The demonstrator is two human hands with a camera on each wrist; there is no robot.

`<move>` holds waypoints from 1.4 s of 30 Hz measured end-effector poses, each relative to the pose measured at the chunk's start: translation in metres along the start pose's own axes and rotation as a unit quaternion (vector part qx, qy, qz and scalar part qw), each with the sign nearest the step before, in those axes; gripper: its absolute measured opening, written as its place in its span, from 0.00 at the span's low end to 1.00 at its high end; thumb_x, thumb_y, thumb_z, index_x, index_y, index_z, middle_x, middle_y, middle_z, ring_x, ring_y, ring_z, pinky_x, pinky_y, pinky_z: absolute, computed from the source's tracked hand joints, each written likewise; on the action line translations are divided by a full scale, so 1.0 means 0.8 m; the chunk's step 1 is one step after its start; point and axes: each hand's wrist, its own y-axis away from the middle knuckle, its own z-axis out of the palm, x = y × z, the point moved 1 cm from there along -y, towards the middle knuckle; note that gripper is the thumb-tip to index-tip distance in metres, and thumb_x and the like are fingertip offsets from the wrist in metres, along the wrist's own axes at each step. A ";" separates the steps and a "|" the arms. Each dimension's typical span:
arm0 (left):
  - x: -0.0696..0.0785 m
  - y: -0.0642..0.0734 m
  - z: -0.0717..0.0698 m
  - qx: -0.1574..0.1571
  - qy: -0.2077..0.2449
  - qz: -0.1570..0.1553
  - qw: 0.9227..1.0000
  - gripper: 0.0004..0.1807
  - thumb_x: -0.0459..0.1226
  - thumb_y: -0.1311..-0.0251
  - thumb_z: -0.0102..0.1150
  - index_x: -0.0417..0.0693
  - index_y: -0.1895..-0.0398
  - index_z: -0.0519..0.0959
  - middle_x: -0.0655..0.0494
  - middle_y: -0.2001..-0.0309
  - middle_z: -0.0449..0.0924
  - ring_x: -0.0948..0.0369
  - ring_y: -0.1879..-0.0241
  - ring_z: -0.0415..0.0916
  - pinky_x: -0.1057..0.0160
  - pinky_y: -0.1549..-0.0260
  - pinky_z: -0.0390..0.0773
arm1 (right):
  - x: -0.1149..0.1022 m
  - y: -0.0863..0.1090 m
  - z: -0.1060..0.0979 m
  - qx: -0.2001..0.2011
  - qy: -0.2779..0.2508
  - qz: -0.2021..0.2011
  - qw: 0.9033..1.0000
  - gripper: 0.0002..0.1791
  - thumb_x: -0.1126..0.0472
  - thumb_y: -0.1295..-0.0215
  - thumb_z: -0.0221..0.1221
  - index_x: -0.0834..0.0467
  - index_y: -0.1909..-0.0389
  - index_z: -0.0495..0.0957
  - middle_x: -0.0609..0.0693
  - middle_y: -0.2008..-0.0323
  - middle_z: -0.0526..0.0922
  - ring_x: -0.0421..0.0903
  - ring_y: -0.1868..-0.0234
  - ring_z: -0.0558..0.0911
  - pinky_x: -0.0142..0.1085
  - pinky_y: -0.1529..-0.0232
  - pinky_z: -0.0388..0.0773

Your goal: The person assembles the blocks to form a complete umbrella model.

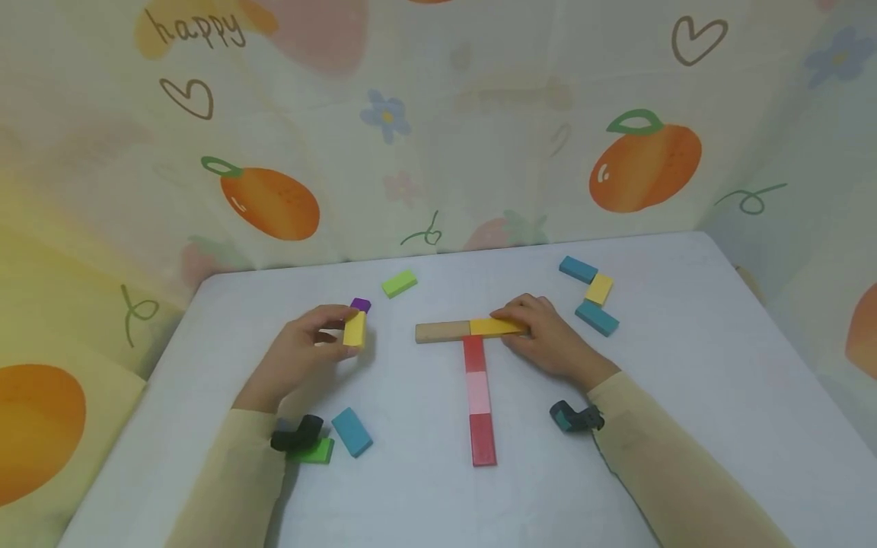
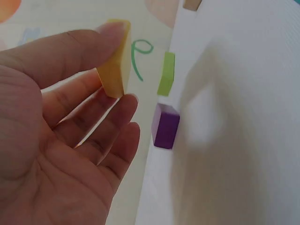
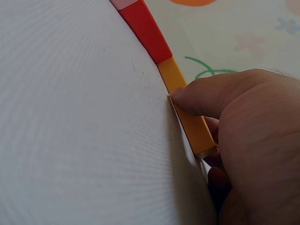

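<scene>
My left hand point(image 1: 308, 339) pinches a yellow block point(image 1: 354, 331) between thumb and fingertips, raised above the table, as the left wrist view also shows. A purple block point(image 1: 361, 304) lies just beyond it. My right hand point(image 1: 548, 335) holds an orange-yellow block point(image 3: 193, 126) flat on the table by its long sides, fingers covering its right end in the head view. That block meets a tan block point(image 1: 441, 332) end to end, forming a crossbar. Below their joint runs a column: a red block point(image 1: 473, 354), a pink block point(image 1: 478, 392) and another red block point(image 1: 483, 441).
A light green block point(image 1: 400, 284) lies at the back. Two blue blocks point(image 1: 597, 318) and a yellow block point(image 1: 599, 289) form a zigzag at back right. Near the left forearm lie a blue block point(image 1: 352, 432) and a green block point(image 1: 317, 451), partly hidden by the wrist camera.
</scene>
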 end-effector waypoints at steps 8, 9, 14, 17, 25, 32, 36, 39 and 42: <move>0.014 -0.022 0.017 0.019 -0.027 0.051 0.998 0.32 0.39 0.36 0.81 0.53 0.28 0.81 0.55 0.36 0.80 0.51 0.44 0.78 0.47 0.39 0.81 | -0.002 0.000 -0.002 -0.002 -0.001 0.006 1.000 0.23 0.61 0.23 0.68 0.53 0.30 0.82 0.49 0.38 0.77 0.52 0.34 0.70 0.49 0.33 0.78; 0.016 -0.025 0.020 0.019 -0.031 0.051 0.998 0.33 0.38 0.36 0.81 0.51 0.28 0.81 0.53 0.35 0.80 0.50 0.44 0.78 0.47 0.39 0.81 | -0.002 0.000 -0.002 -0.003 -0.001 0.009 1.000 0.23 0.61 0.23 0.68 0.53 0.30 0.82 0.48 0.38 0.77 0.52 0.34 0.70 0.48 0.34 0.78; 0.026 -0.042 0.036 0.008 -0.054 0.033 0.998 0.32 0.35 0.36 0.80 0.49 0.29 0.81 0.49 0.33 0.79 0.48 0.41 0.77 0.46 0.36 0.80 | -0.003 0.000 -0.001 -0.004 -0.004 0.014 1.000 0.23 0.61 0.23 0.67 0.52 0.29 0.82 0.48 0.37 0.77 0.52 0.33 0.70 0.49 0.34 0.79; 0.030 -0.050 0.045 -0.002 -0.061 0.022 0.998 0.32 0.35 0.36 0.80 0.50 0.29 0.81 0.50 0.32 0.79 0.48 0.38 0.76 0.46 0.35 0.78 | -0.003 0.000 0.000 -0.004 -0.006 0.013 1.000 0.23 0.61 0.23 0.67 0.52 0.29 0.82 0.48 0.38 0.77 0.52 0.33 0.70 0.49 0.34 0.78; 0.035 -0.064 0.064 -0.006 -0.061 0.021 0.998 0.34 0.34 0.39 0.82 0.47 0.29 0.82 0.50 0.31 0.79 0.49 0.36 0.77 0.47 0.35 0.79 | 0.000 0.000 0.000 -0.004 -0.003 0.009 1.000 0.23 0.61 0.23 0.68 0.52 0.30 0.82 0.47 0.38 0.77 0.51 0.35 0.70 0.48 0.34 0.78; 0.040 -0.066 0.073 -0.004 -0.080 0.015 0.997 0.36 0.32 0.38 0.81 0.49 0.26 0.80 0.49 0.25 0.75 0.48 0.26 0.69 0.44 0.28 0.70 | -0.001 0.000 -0.001 -0.003 -0.003 0.006 1.000 0.23 0.61 0.22 0.67 0.52 0.30 0.82 0.47 0.39 0.77 0.51 0.35 0.70 0.48 0.34 0.78; 0.040 -0.065 0.072 -0.019 -0.094 -0.010 0.995 0.38 0.32 0.35 0.79 0.52 0.22 0.76 0.51 0.24 0.73 0.48 0.25 0.67 0.44 0.27 0.68 | 0.000 -0.001 0.001 -0.004 -0.003 0.010 1.000 0.23 0.61 0.22 0.67 0.52 0.30 0.82 0.47 0.38 0.77 0.51 0.35 0.70 0.48 0.34 0.78; 0.040 -0.064 0.071 -0.022 -0.099 -0.018 0.995 0.37 0.31 0.33 0.76 0.53 0.21 0.75 0.51 0.25 0.74 0.49 0.26 0.68 0.44 0.28 0.69 | -0.001 0.000 0.000 -0.002 -0.005 0.012 1.000 0.23 0.61 0.23 0.68 0.51 0.30 0.82 0.47 0.38 0.77 0.51 0.35 0.70 0.48 0.35 0.79; 0.039 -0.063 0.071 -0.020 -0.098 -0.015 0.995 0.36 0.31 0.32 0.75 0.53 0.22 0.76 0.51 0.26 0.75 0.49 0.27 0.70 0.45 0.28 0.70 | -0.002 0.000 -0.001 -0.001 -0.007 0.013 1.000 0.23 0.61 0.23 0.68 0.51 0.30 0.82 0.47 0.38 0.77 0.51 0.35 0.70 0.48 0.36 0.80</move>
